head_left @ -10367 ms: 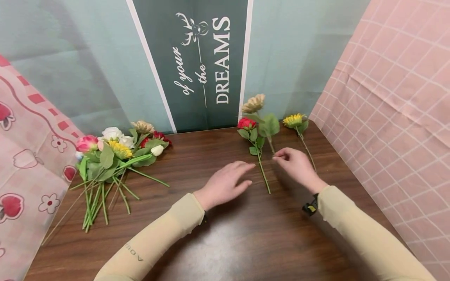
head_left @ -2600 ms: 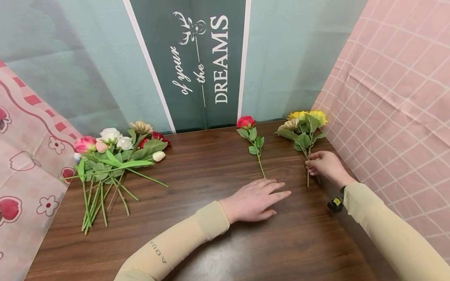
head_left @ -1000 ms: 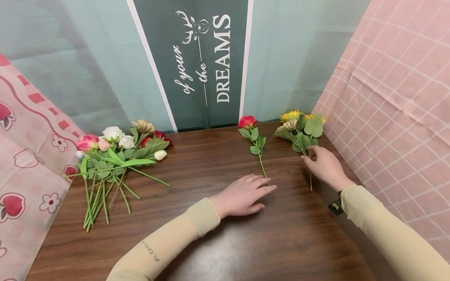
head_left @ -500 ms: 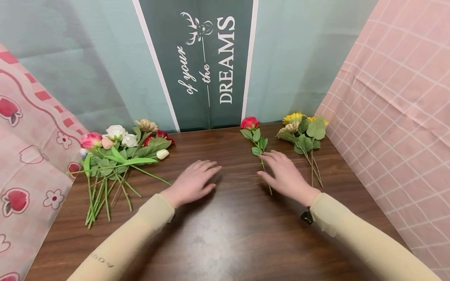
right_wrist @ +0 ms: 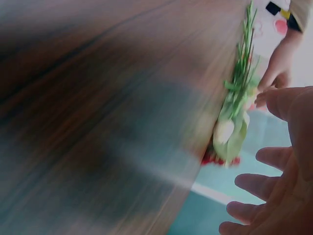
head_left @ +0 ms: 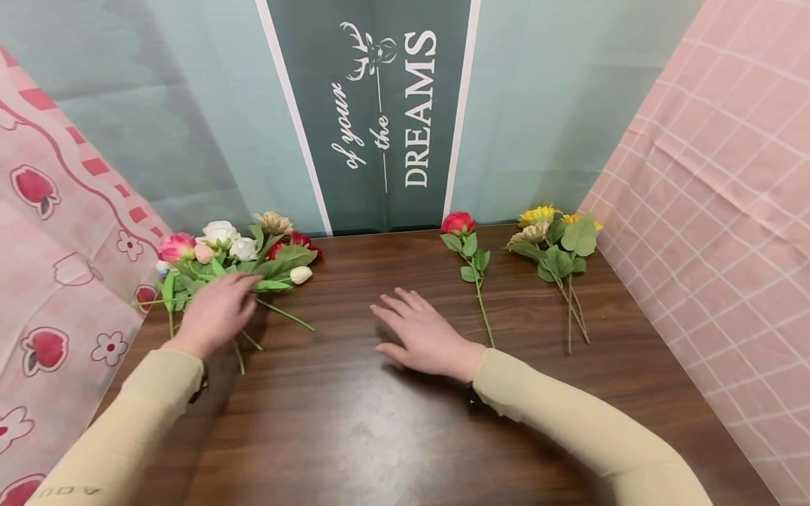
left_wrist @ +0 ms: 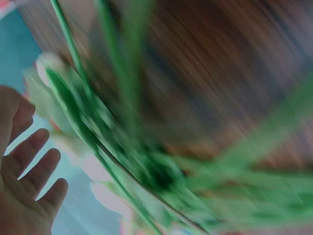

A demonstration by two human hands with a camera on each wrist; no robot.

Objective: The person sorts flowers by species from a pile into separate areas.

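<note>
My left hand (head_left: 218, 309) reaches over the stems of a mixed pile of artificial flowers on the left of the table. In the left wrist view its fingers (left_wrist: 41, 171) are spread and hold nothing; the stems beside it are blurred. Pink, white, beige and dark red blooms (head_left: 220, 233) and a white tulip (head_left: 301, 275) show beyond the hand. Much of the stem bundle is hidden under it. My right hand (head_left: 427, 337) hovers over or lies on the table's middle, fingers spread, holding nothing. Right of it lies a red rose (head_left: 458, 223).
Two yellow sunflowers (head_left: 538, 215) and a beige flower (head_left: 530, 233) lie together at the back right of the brown wooden table (head_left: 354, 436). A teal cloth (head_left: 538, 105) hangs behind. Pink checked cloth (head_left: 715, 232) stands at the right, strawberry-print cloth (head_left: 69, 281) at the left.
The beige flower and a second sunflower have joined the sunflower at right, and my right hand let go of them. My left hand has moved left over the pile; my right hand has moved left too.
</note>
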